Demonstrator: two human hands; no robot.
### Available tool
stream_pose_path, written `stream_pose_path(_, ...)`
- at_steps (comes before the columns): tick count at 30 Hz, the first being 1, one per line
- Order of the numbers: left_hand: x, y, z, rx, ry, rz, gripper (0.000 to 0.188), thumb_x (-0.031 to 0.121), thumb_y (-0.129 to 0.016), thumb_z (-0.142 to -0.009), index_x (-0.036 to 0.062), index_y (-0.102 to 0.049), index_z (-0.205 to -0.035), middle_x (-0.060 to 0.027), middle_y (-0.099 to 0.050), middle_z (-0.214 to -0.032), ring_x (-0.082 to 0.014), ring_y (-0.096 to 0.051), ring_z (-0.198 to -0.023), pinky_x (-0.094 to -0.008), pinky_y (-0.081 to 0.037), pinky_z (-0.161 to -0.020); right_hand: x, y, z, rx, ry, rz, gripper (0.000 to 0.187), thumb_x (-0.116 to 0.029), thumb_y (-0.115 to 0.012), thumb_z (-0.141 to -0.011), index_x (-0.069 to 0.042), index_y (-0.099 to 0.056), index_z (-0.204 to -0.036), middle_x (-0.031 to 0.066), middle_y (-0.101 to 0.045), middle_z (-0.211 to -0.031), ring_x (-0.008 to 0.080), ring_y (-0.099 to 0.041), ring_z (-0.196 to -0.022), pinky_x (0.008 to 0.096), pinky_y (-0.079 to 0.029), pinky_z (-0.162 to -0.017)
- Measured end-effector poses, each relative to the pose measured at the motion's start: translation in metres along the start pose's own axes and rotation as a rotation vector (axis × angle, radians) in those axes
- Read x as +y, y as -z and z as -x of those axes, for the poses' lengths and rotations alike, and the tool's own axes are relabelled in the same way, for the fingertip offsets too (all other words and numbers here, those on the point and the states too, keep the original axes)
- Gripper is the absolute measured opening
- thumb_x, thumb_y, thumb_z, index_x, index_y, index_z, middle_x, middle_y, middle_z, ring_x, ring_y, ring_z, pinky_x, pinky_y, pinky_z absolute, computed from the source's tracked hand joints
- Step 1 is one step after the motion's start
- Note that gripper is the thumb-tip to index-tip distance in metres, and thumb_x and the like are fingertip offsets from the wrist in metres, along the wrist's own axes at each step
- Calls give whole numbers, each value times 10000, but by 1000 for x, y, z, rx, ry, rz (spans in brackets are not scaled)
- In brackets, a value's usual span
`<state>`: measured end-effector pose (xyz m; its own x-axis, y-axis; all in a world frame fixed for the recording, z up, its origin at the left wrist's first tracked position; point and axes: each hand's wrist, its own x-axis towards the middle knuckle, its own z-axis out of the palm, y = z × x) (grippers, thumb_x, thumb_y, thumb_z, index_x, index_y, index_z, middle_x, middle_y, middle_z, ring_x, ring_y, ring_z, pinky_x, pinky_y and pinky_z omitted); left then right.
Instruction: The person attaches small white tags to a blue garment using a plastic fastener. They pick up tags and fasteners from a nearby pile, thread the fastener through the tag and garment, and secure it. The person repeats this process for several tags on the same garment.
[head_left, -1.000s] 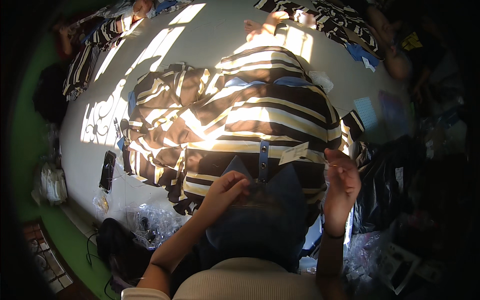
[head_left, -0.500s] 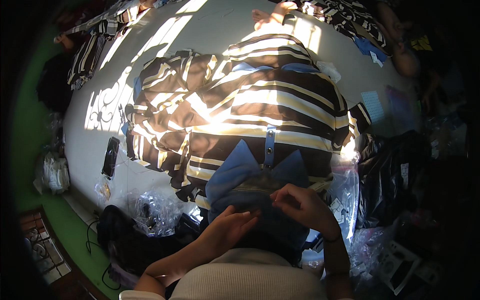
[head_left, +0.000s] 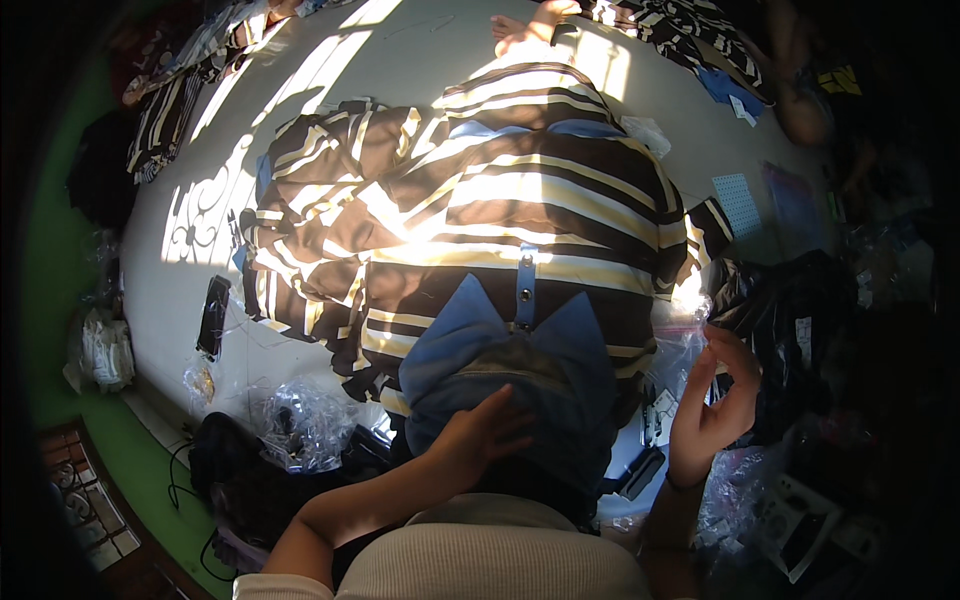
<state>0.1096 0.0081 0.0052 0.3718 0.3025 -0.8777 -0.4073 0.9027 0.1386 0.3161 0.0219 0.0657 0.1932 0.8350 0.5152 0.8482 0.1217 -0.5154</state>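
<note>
A striped garment (head_left: pixel 570 215) in brown, white and pale yellow spreads over my lap and the floor before me. Its blue collar (head_left: pixel 450 330) lies nearest my body, points facing away. From between those points runs a short blue strip (head_left: pixel 526 275) with dark round fasteners. My left hand (head_left: pixel 480 432) rests on or just above the shaded collar cloth, open with its fingers spread. Off to the right, my right hand (head_left: pixel 715 415) is raised with thumb and fingertips brought together in a pinch. Whatever is between those fingertips is too small to make out.
Clear plastic bags (head_left: pixel 305 425) lie at the near left, with a black phone (head_left: pixel 213 318) beyond. A black bag (head_left: pixel 790 340) sits at the right, near a perforated light-blue sheet (head_left: pixel 737 205). Other people and striped cloth (head_left: pixel 690 45) are at the far edge.
My right hand has moved from the collar out to the right, its fingertips still pinched. My left hand has shifted slightly and spread its fingers over the collar cloth.
</note>
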Motion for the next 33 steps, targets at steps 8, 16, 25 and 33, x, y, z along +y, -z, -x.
stream_pose_path(8,-13,13,3,-23,-119,85,159,172,-525,-830,58,-528,-941,-37,-531,-966,-198,-509,-980,-398,-387,-918,-23,-37,20,-575,20,-243,84,-63,-576,-754,-37,-549,-830,79,-550,-825,258,-544,-793,338,-435,-690)
stream_pose_path(16,-10,7,3,-23,-115,87,171,104,-554,-810,-15,-525,-928,-60,-544,-940,-150,-528,-934,-337,-393,-925,-24,-51,40,-789,-235,-474,95,-44,-591,-743,-15,-579,-833,104,-585,-805,247,-586,-754,308,-456,-665)
stream_pose_path(25,-7,2,11,45,-80,-34,254,68,-586,-787,-82,-500,-974,-115,-548,-982,-175,-558,-906,-282,-445,-861,-20,-48,40,-884,-222,-528,103,-57,-596,-745,-19,-590,-841,106,-606,-818,233,-595,-766,296,-463,-668)
stream_pose_path(33,-6,3,13,50,-105,-97,255,71,-607,-773,-60,-520,-974,-106,-558,-962,-169,-572,-865,-280,-474,-799,-23,-47,38,-876,-61,-460,81,-63,-596,-739,-23,-589,-809,96,-591,-785,253,-577,-731,309,-463,-640)
